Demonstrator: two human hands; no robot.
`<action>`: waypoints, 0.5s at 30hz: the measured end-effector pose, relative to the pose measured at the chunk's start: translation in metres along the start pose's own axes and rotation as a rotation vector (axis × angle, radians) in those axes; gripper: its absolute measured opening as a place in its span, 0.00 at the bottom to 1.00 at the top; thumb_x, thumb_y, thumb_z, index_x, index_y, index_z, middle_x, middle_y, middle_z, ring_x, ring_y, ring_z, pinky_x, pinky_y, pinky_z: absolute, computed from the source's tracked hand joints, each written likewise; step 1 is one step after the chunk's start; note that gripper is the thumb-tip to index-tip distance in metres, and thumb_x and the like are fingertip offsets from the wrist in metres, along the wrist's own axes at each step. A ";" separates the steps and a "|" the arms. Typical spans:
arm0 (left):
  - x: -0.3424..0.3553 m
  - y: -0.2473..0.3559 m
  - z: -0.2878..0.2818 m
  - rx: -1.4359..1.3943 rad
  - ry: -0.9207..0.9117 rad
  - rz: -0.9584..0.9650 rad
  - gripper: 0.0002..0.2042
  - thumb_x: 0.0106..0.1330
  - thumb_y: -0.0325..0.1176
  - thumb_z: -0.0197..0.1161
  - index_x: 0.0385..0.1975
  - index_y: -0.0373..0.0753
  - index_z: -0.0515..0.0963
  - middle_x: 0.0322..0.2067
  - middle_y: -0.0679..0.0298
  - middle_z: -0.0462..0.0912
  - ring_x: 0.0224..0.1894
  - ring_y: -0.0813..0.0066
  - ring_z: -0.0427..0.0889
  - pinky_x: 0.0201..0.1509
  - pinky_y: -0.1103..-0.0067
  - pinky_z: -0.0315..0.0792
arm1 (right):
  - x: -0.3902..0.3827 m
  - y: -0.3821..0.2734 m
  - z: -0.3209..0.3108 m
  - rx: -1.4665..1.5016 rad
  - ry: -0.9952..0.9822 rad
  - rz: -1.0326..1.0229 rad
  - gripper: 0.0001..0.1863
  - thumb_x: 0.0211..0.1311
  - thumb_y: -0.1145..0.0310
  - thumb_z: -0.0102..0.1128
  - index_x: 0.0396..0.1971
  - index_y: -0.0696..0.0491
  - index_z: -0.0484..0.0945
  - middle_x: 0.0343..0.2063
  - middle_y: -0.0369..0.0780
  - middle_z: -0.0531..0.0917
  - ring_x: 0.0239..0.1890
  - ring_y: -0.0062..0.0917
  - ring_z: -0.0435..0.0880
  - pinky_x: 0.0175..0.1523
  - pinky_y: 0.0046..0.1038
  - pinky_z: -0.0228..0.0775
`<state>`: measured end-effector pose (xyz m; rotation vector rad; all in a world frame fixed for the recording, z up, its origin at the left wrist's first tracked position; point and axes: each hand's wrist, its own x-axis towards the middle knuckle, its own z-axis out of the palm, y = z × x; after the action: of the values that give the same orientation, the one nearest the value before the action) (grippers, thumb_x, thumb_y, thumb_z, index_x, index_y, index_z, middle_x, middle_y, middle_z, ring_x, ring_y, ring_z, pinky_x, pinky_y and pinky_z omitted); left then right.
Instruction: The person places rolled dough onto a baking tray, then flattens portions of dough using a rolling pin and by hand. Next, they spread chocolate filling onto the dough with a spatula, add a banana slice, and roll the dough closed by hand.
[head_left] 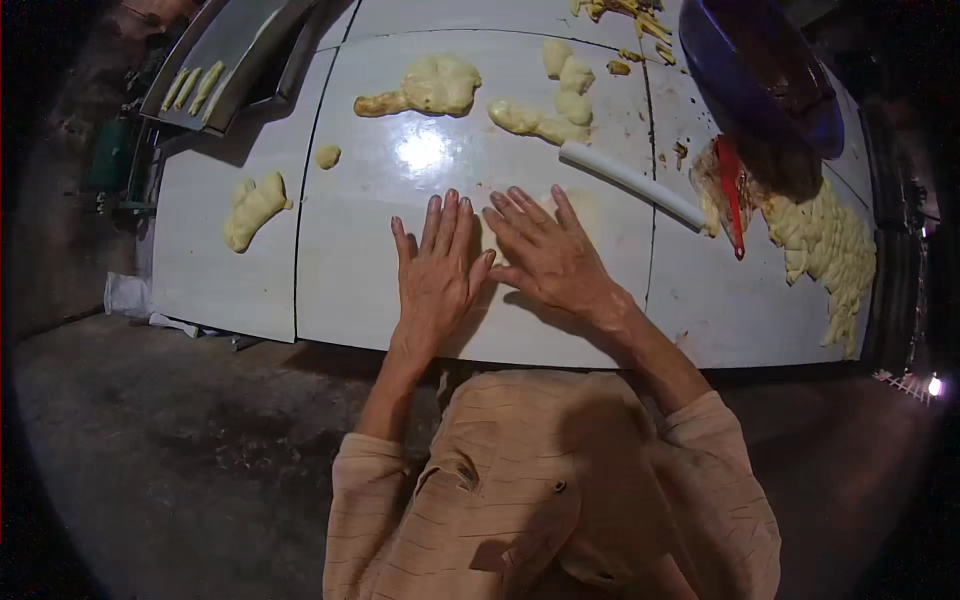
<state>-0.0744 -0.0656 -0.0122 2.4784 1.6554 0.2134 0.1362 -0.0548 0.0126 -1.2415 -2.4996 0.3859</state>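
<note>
From afar, I hold my left hand and right hand open over the tabletop, gripping nothing visible, the white rod lying aside, presumably for room.

White table, dark-seamed — dough lumps, a white rolling pin and a purple basin on it.

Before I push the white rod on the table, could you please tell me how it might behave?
The white rod looks round and smooth, so it would probably roll if pushed sideways. It lies straight, which suggests it is stiff. The dough piece near its upper-left end might stop it or cling.
</note>
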 end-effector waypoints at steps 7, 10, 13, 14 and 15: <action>0.006 -0.020 0.000 -0.035 -0.107 0.009 0.44 0.73 0.67 0.41 0.77 0.35 0.53 0.79 0.50 0.49 0.81 0.52 0.44 0.75 0.36 0.31 | 0.020 -0.007 0.008 -0.041 -0.192 0.152 0.46 0.69 0.30 0.42 0.75 0.51 0.61 0.76 0.43 0.62 0.80 0.35 0.53 0.80 0.58 0.28; 0.010 -0.016 -0.009 -0.114 -0.153 -0.014 0.44 0.72 0.66 0.46 0.76 0.34 0.56 0.78 0.49 0.52 0.81 0.50 0.45 0.75 0.36 0.30 | 0.007 0.008 0.007 0.011 -0.035 0.174 0.39 0.70 0.38 0.52 0.69 0.52 0.69 0.70 0.46 0.70 0.75 0.39 0.63 0.78 0.60 0.38; -0.003 -0.016 -0.016 -0.116 -0.282 0.012 0.44 0.69 0.65 0.52 0.74 0.33 0.59 0.76 0.43 0.54 0.80 0.43 0.42 0.74 0.35 0.26 | -0.023 0.034 -0.021 -0.013 0.215 0.222 0.27 0.68 0.52 0.62 0.60 0.53 0.76 0.62 0.47 0.77 0.66 0.41 0.73 0.73 0.60 0.52; -0.016 -0.024 -0.016 -0.102 -0.286 -0.001 0.42 0.72 0.63 0.52 0.76 0.36 0.58 0.77 0.40 0.48 0.80 0.41 0.42 0.73 0.34 0.25 | -0.032 0.044 -0.031 -0.081 0.342 0.334 0.24 0.68 0.56 0.62 0.58 0.54 0.77 0.59 0.47 0.79 0.63 0.42 0.76 0.70 0.56 0.58; -0.036 -0.031 -0.006 -0.002 -0.249 0.010 0.40 0.74 0.63 0.50 0.77 0.39 0.57 0.78 0.43 0.47 0.81 0.43 0.41 0.73 0.35 0.24 | -0.043 0.053 -0.036 -0.136 0.469 0.436 0.21 0.69 0.61 0.62 0.57 0.54 0.77 0.56 0.47 0.81 0.60 0.43 0.78 0.67 0.53 0.63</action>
<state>-0.1169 -0.0868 -0.0137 2.3967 1.5400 -0.0893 0.2129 -0.0549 0.0180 -1.7051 -1.8821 0.0105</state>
